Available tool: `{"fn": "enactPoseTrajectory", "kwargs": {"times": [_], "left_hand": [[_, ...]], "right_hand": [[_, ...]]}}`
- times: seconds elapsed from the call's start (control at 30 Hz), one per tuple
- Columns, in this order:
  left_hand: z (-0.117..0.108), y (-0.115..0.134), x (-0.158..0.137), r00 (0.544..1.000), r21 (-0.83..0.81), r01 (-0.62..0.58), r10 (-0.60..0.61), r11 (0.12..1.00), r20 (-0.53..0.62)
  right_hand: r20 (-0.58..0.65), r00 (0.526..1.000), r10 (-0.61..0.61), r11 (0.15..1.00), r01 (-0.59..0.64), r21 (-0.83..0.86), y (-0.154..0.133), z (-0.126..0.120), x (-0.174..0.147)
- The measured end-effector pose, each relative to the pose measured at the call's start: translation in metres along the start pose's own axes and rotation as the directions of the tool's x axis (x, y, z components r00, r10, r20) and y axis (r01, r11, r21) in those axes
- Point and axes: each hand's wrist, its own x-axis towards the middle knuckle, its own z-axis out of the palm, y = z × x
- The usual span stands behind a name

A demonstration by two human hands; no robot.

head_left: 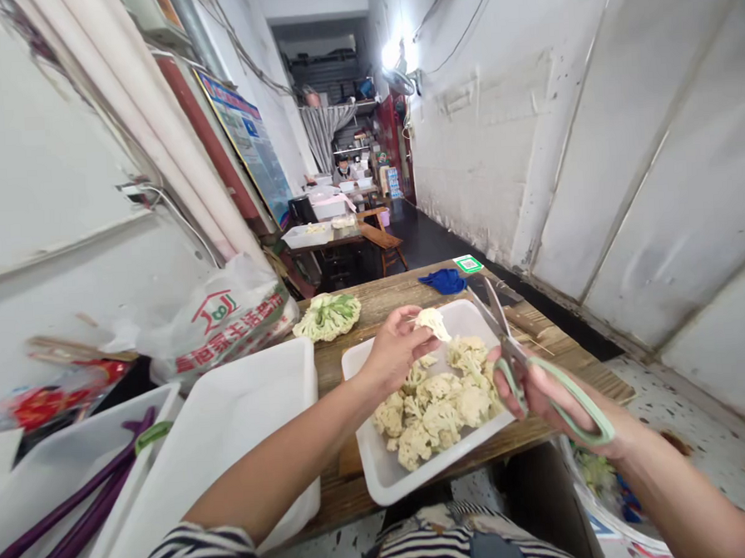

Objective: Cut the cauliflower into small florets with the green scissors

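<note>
1. Scissors [505, 332], blades parted, gripped in right hand [541, 391]; left hand [401, 348] pinches cauliflower floret [433, 323] over white tray [375, 477].
2. Judged risk: blades closing too near the left hand could nick it; a loose pinch might drop the floret.
3. Tray: heaped pale florets [439, 423]. Far-left bin [93, 433]: long purple vegetables [79, 527]. Lower-right bucket [639, 536]: leafy scraps [596, 471], partly hidden.

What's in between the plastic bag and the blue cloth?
In the head view, a big cauliflower piece with green stems lies there, on the wooden table.
</note>
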Motion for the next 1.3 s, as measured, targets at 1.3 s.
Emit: {"fn": "enactPoseTrajectory", "kwargs": {"times": [1.3], "left_hand": [[0.291,-0.196,-0.024,0.918,0.517,0.122,-0.294,0.847,0.265]], "right_hand": [[-0.783,0.575,0.237,0.937,0.077,0.34,0.096,-0.075,-0.175]]}}
